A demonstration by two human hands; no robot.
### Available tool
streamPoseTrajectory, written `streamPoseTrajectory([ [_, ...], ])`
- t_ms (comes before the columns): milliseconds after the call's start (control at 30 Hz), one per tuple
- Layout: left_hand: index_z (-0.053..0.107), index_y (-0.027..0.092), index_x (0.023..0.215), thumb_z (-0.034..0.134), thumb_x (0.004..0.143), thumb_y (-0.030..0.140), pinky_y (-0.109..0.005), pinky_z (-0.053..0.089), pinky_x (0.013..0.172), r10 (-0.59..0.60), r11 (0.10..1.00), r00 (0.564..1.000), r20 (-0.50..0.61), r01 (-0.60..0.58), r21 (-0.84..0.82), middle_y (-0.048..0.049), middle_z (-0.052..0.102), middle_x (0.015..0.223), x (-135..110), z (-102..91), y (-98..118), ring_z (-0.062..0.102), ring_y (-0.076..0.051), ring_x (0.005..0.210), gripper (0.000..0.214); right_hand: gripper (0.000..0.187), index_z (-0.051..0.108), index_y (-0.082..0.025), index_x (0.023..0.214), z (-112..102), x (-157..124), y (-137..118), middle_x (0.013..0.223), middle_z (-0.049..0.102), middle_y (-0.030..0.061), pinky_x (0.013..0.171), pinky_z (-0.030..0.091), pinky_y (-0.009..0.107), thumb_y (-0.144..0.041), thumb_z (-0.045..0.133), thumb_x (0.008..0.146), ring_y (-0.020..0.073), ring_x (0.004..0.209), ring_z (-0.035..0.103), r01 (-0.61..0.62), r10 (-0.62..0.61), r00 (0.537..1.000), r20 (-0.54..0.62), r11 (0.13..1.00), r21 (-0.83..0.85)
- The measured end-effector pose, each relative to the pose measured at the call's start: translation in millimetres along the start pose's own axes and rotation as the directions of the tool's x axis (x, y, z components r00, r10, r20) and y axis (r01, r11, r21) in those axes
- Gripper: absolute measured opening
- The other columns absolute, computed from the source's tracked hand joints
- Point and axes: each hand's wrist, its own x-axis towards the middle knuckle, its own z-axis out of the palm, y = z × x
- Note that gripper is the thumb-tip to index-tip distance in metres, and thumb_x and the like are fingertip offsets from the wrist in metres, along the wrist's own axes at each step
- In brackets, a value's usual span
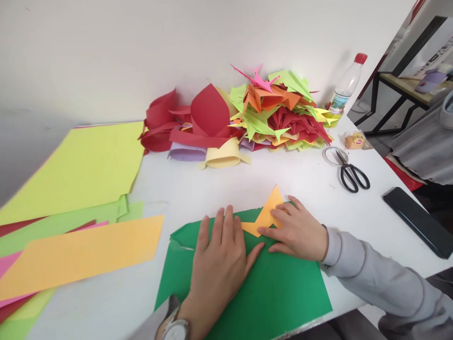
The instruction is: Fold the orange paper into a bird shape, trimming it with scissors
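A small folded piece of yellow-orange paper (266,216) with pointed ends lies on a green sheet (283,288). My right hand (299,231) is on its right part, fingers bent over and pressing it; they hide some of its folds. My left hand (221,259) lies flat on the green sheet with the fingers stretched out. Its fingertips are beside the left tip of the folded paper; whether they touch it I cannot tell. The far left corner of the green sheet is creased.
Coloured sheets, a large yellow one (85,165) and an orange strip (88,250) among them, lie on the left. Against the wall is a pile of folded paper shapes (276,113). Scissors (350,172), a bottle (345,87), a wrapped snack (355,140) and a phone (417,222) are on the right.
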Motion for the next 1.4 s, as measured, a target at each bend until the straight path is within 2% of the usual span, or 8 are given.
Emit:
streamPoseTrajectory([
  [100,0.061,0.007,0.122,0.048,0.093,0.04,-0.055,0.045,0.095,0.086,0.989,0.996,-0.034,-0.09,-0.121,-0.0266,0.058,0.13,0.9,5.5,0.9,0.057,-0.041,0.117,0.046,0.049,0.058,-0.03,0.128,1.2,-0.6,0.7,0.111,0.061,0.0105,0.103,0.031,0.057,-0.056,0.06,0.086,0.0287,0.108,0.051,0.005,-0.005,1.0,-0.024,1.0,0.006],
  [200,0.062,0.007,0.12,0.049,0.093,0.036,-0.048,0.048,0.094,0.156,0.969,0.987,-0.046,-0.162,-0.188,-0.0205,0.063,0.127,2.8,11.3,0.9,0.06,-0.035,0.112,0.041,0.045,0.062,-0.022,0.12,4.8,-1.7,3.6,0.113,0.062,0.0121,0.106,0.029,0.054,-0.053,0.056,0.089,0.0274,0.107,0.052,0.015,-0.015,0.997,-0.078,1.0,0.009],
  [367,0.057,0.001,0.122,0.044,0.096,0.034,-0.046,0.046,0.102,0.271,0.921,0.958,-0.094,-0.286,-0.264,-0.0216,0.061,0.129,6.4,14.5,-0.7,0.054,-0.032,0.122,0.045,0.037,0.066,-0.016,0.111,12.1,-0.9,11.4,0.107,0.066,0.0109,0.105,0.03,0.05,-0.046,0.051,0.094,0.0245,0.101,0.054,0.02,-0.01,0.985,-0.172,0.998,0.057],
  [567,0.062,0.006,0.114,0.047,0.093,0.027,-0.048,0.047,0.104,0.359,0.85,0.926,-0.113,-0.375,-0.371,-0.0197,0.066,0.12,7.0,5.5,3.3,0.058,-0.031,0.118,0.034,0.034,0.066,-0.014,0.108,13.6,1.2,9.5,0.085,0.065,0.0081,0.084,0.04,0.04,-0.038,0.044,0.098,0.0218,0.084,0.053,0.038,-0.017,0.98,-0.2,0.994,0.101],
  [767,0.057,0.0,0.123,0.048,0.092,0.027,-0.05,0.05,0.1,0.377,0.837,0.92,-0.103,-0.386,-0.388,-0.0251,0.061,0.127,5.2,3.8,5.1,0.053,-0.036,0.124,0.042,0.039,0.059,-0.013,0.122,12.4,2.1,9.2,0.123,0.062,0.0148,0.097,0.038,0.046,-0.04,0.044,0.098,0.0252,0.11,0.054,-0.092,0.106,0.98,-0.166,0.992,0.092],
  [967,0.062,0.0,0.118,0.047,0.092,0.027,-0.048,0.049,0.102,0.387,0.831,0.918,-0.09,-0.389,-0.399,-0.024,0.064,0.123,7.0,1.8,5.2,0.054,-0.035,0.123,0.04,0.056,0.047,-0.012,0.139,10.4,3.5,5.1,0.147,0.044,0.016,0.112,0.025,0.057,-0.049,0.039,0.098,0.0309,0.138,0.036,-0.215,0.221,0.971,-0.086,0.973,0.08],
  [1133,0.062,-0.001,0.117,0.045,0.092,0.027,-0.049,0.05,0.101,0.393,0.833,0.914,-0.101,-0.4,-0.382,-0.0244,0.065,0.118,9.0,-0.5,5.6,0.056,-0.036,0.119,0.041,0.063,0.039,-0.011,0.144,10.6,11.4,3.9,0.154,0.035,0.0135,0.115,0.017,0.063,-0.054,0.033,0.098,0.0331,0.144,0.025,-0.265,0.268,0.963,-0.02,0.96,0.09],
  [1400,0.062,0.003,0.119,0.047,0.091,0.026,-0.049,0.049,0.103,0.377,0.84,0.92,-0.11,-0.389,-0.377,-0.021,0.068,0.114,8.6,2.9,8.5,0.057,-0.033,0.118,0.039,0.071,0.033,-0.009,0.147,19.0,16.1,4.5,0.156,0.029,0.0146,0.115,0.012,0.065,-0.059,0.031,0.097,0.034,0.145,0.023,-0.268,0.272,0.962,-0.036,0.961,0.073],
])
